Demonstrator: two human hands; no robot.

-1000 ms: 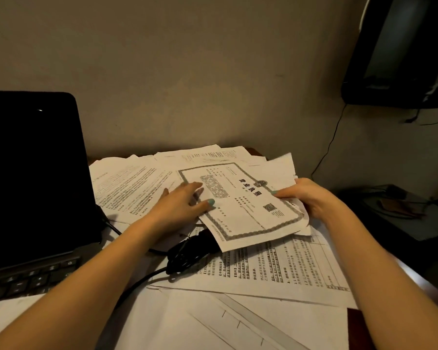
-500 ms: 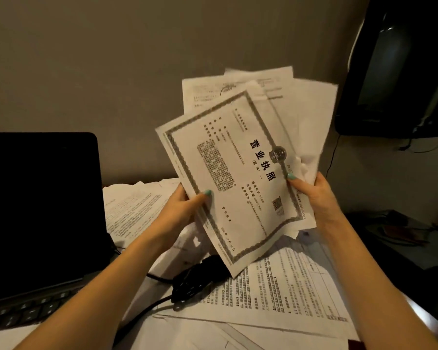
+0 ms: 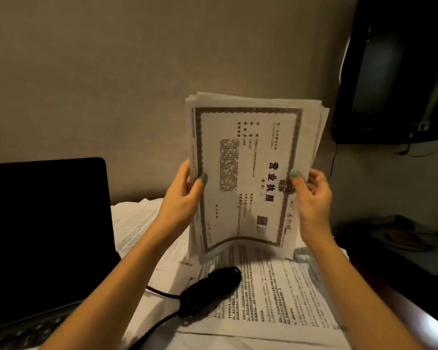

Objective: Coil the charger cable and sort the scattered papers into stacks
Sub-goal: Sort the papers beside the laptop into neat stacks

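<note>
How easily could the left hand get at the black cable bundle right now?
Probably not at once: the left hand grips the paper stack. The cable bundle lies uncovered below it, with nothing between.

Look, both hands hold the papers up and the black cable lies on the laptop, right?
Not quite. The left hand and right hand do hold the papers up, but the black cable lies on the loose sheets beside the laptop, not on it. The head view shows this.
</note>
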